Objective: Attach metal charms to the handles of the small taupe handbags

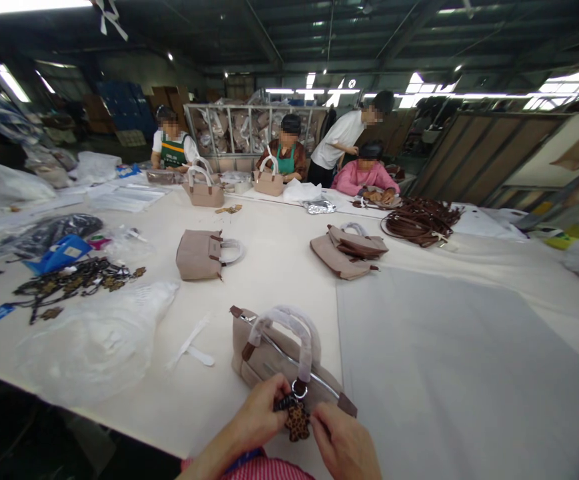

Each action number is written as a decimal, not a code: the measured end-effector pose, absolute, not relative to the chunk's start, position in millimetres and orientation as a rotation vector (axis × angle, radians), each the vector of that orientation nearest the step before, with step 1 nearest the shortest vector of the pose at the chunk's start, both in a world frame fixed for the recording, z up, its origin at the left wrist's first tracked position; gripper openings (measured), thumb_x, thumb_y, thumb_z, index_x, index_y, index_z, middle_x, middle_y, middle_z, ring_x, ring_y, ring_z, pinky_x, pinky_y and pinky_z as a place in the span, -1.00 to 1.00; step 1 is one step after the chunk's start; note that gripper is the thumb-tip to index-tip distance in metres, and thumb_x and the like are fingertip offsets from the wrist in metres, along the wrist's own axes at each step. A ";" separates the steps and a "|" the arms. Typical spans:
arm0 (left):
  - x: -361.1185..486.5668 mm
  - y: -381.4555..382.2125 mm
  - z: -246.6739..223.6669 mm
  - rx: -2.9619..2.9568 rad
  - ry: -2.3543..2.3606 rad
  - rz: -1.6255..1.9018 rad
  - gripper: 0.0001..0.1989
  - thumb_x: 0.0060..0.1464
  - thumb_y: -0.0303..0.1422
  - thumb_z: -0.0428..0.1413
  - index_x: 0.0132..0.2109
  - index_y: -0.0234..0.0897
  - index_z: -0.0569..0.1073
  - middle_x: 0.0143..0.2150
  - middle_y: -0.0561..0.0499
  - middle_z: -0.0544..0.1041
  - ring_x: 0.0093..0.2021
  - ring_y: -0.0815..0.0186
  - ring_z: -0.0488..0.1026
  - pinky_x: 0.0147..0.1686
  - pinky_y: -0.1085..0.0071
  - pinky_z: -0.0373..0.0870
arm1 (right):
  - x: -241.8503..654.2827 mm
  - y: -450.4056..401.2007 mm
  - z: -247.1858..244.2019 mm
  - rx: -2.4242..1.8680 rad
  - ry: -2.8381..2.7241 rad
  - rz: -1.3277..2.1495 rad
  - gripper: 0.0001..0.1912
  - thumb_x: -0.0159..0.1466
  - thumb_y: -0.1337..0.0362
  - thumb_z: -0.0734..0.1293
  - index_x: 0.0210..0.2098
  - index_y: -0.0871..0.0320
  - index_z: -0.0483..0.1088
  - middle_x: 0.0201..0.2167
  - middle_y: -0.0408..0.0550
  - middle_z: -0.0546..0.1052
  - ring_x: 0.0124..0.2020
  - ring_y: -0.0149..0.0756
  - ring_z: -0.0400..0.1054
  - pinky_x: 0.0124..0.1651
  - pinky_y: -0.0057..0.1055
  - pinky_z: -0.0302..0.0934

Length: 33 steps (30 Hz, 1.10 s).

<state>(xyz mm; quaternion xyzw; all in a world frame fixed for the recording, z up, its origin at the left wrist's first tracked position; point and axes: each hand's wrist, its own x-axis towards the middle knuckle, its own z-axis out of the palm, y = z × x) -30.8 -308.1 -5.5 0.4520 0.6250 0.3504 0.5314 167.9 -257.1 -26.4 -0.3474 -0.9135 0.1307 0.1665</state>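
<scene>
A taupe handbag stands on the table right in front of me, its zip top facing up and its handles wrapped in white covering. From a metal ring at the base of the near handle hangs a leopard-print charm, shaped like a small bear. My left hand is closed on the charm's black cord, thumb against the fingers. At the charm's right edge, my right hand pinches its side; the exact contact is partly hidden by the fingers.
Another handbag lies ahead to the left, and flattened bags lie ahead to the right. Left are a plastic bag, white strips and a pile of charms. Brown straps are heaped farther right. Several co-workers are across the table.
</scene>
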 end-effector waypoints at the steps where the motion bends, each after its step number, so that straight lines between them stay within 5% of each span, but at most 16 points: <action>1: -30.0 -308.0 -4.2 1.081 1.505 0.842 -0.74 -0.23 -0.56 0.02 -0.29 -0.24 0.30 -0.39 0.12 0.33 -0.31 0.31 0.26 -0.37 0.42 0.06 | 166.6 -257.4 -25.0 -0.990 -2.595 0.367 -0.79 0.32 0.32 0.23 -0.46 0.05 0.32 -0.56 -0.25 0.49 -0.53 -0.37 0.45 -0.49 -0.40 0.06; 27: -21.2 -314.2 15.2 1.277 1.818 0.731 -0.88 -0.09 -0.46 0.05 -0.31 -0.23 0.37 -0.26 -0.07 0.49 -0.16 0.13 0.39 -0.13 0.29 0.20 | 148.2 -260.8 -17.0 -1.058 -2.507 0.523 -0.76 0.30 0.34 0.20 -0.49 0.06 0.34 -0.58 -0.23 0.51 -0.53 -0.33 0.46 -0.48 -0.39 0.05; 33: -20.0 -308.2 4.6 1.097 1.717 0.931 -0.85 -0.23 -0.54 0.05 -0.42 -0.25 0.40 -0.36 0.01 0.46 -0.25 0.20 0.38 -0.23 0.35 0.21 | 141.3 -259.8 -20.8 -1.078 -2.499 0.508 -0.75 0.34 0.33 0.17 -0.45 0.05 0.36 -0.54 -0.21 0.54 -0.51 -0.31 0.47 -0.46 -0.39 0.03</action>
